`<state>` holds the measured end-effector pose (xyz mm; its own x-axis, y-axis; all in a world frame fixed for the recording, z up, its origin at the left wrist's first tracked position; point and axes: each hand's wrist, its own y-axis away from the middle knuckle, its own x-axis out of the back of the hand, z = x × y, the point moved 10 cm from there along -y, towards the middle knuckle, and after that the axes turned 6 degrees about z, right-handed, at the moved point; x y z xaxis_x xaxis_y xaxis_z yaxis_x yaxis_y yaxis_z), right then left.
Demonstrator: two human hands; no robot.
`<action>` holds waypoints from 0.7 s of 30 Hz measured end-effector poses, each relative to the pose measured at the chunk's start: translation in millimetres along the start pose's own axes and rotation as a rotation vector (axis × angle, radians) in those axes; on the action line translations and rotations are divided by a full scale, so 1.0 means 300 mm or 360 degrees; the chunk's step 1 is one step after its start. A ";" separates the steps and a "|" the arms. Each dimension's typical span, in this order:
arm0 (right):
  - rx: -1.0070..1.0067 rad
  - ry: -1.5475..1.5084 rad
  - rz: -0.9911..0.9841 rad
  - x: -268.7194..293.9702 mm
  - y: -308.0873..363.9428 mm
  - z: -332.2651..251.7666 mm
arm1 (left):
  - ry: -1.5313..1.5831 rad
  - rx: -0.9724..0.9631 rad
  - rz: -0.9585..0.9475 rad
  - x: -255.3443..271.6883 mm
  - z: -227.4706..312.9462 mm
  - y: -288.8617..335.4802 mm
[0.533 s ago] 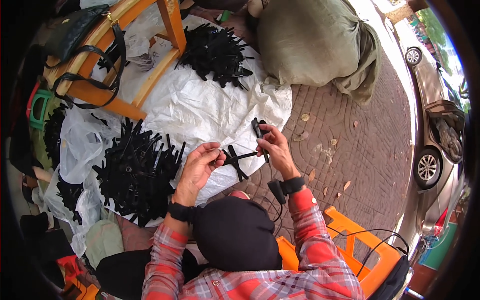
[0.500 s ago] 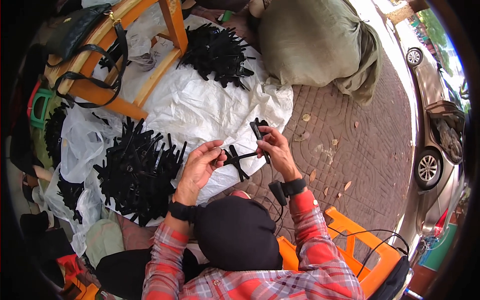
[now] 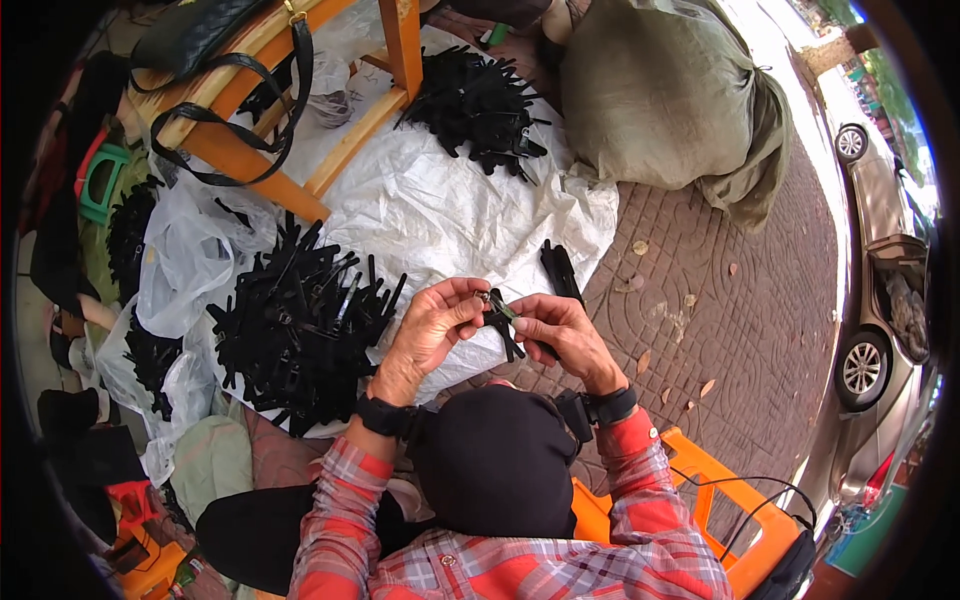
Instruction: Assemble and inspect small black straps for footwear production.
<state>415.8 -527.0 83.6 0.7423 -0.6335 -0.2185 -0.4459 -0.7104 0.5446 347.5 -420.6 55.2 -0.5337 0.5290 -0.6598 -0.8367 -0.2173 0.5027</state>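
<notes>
My left hand point(image 3: 432, 328) is closed in a pinch on a small shiny metal piece point(image 3: 485, 297), its exact kind too small to tell. Close beside it, my right hand point(image 3: 568, 338) grips a slim black strip point(image 3: 543, 347) that runs partly under its fingers. The fingertips of both hands nearly meet. Below them, crossed black strips point(image 3: 507, 338) show against the white sheet point(image 3: 470, 235). Just past my right hand lie more black strips point(image 3: 562, 270). A big heap of black strips with shiny bits point(image 3: 300, 330) spreads left of my left hand.
Another heap of black strips point(image 3: 480, 110) lies farther off, beside a wooden chair point(image 3: 350, 150) with a black bag point(image 3: 195, 35). A large olive sack point(image 3: 660, 95) stands on the brick paving point(image 3: 720, 330). Clear plastic bags point(image 3: 185, 260) are at left. An orange plastic stool point(image 3: 735, 500) sits lower right.
My right hand has come nearer and left, tilting its black strip down to meet my left hand. The whole view has shifted, so the surroundings appear farther right.
</notes>
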 end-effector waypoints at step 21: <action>0.0036 0.0198 -0.0249 -0.078 -0.004 -0.044 | -0.0758 -0.0377 -0.0053 -0.097 0.112 0.066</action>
<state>405.5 -507.2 98.6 0.8589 -0.4729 -0.1964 -0.3304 -0.8049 0.4930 350.6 -412.8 103.0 -0.4378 0.8407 -0.3186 -0.8864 -0.3443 0.3094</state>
